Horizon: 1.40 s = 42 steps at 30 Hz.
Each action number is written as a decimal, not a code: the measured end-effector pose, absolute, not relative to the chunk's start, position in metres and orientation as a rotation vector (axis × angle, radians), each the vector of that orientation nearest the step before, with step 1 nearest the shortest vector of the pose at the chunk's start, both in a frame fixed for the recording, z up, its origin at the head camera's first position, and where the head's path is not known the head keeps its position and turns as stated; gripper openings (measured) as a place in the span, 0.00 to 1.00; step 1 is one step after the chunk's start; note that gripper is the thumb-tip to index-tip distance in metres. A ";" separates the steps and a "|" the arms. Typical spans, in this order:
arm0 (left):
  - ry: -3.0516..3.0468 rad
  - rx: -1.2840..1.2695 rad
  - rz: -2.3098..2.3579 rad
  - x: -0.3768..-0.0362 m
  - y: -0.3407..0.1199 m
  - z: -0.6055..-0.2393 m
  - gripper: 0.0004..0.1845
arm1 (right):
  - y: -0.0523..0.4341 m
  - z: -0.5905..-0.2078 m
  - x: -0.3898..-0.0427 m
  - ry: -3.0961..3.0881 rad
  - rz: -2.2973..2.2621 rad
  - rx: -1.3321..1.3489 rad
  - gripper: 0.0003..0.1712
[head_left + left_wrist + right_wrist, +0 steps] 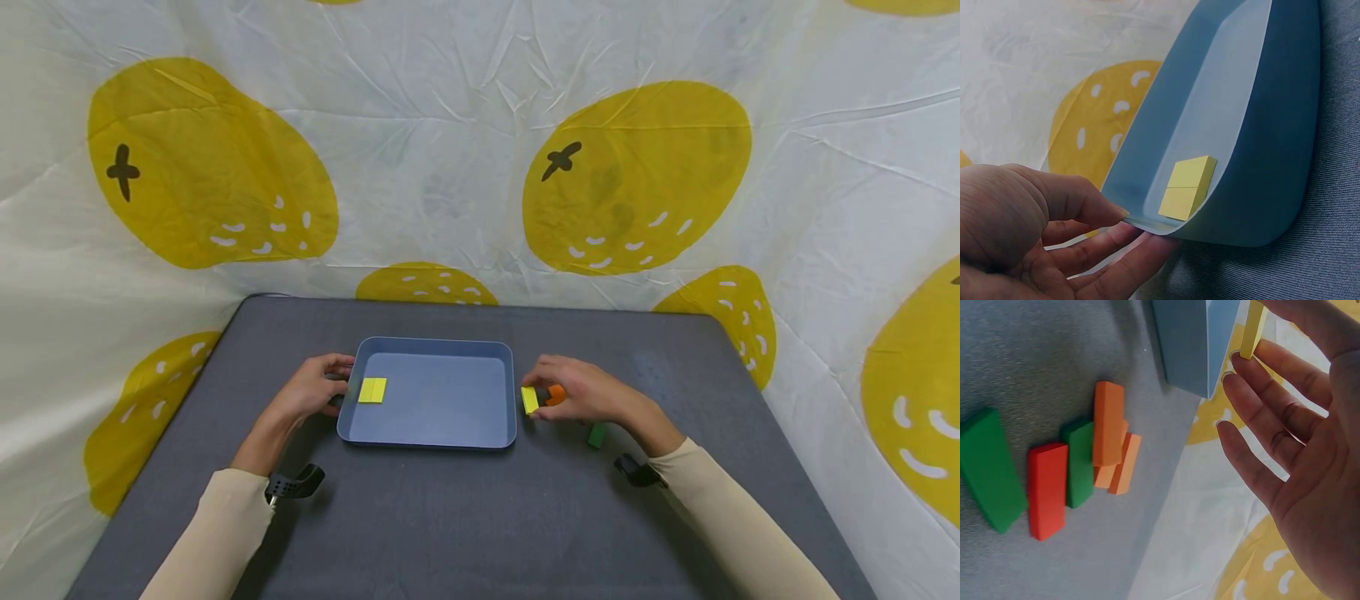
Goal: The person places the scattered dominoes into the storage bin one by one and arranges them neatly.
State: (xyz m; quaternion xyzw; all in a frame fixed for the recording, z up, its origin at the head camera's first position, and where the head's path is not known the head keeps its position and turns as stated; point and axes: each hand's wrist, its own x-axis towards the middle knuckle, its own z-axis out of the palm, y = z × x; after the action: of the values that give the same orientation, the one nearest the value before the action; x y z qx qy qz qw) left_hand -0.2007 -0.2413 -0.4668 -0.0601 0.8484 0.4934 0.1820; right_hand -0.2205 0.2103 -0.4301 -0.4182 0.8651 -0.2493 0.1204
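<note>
A shallow blue-grey tray [442, 404] lies on the table, and my left hand [315, 387] grips its left short side. In the left wrist view the thumb [1094, 203] lies on the rim and the other fingers are outside the wall. Two yellow blocks [372, 390] sit side by side inside the tray at that end. Just off the tray's right side, my right hand [573, 387] pinches another yellow block [530, 401], held on edge. The right wrist view shows this yellow block [1252, 331] between thumb and fingertips, with the remaining fingers spread.
Below the right hand lie several loose blocks: a red block [1047, 490], a green block [991, 469], another green block [1079, 462] and orange blocks [1108, 425] partly stacked. The dark grey table [465, 525] ends at a white cloth [450, 183] printed with yellow fruit.
</note>
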 end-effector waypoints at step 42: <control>2.404 -0.170 1.396 -0.202 -0.243 -0.468 0.29 | 0.136 -0.413 -0.252 2.501 -0.633 -1.346 0.23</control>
State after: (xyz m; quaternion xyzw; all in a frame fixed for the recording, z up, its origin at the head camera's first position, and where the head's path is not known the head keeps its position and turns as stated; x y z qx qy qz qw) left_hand -0.2021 -0.2431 -0.4680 -0.0600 0.8494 0.4935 0.1773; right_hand -0.2521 0.1358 -0.4129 -0.4594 0.8537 -0.2161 0.1156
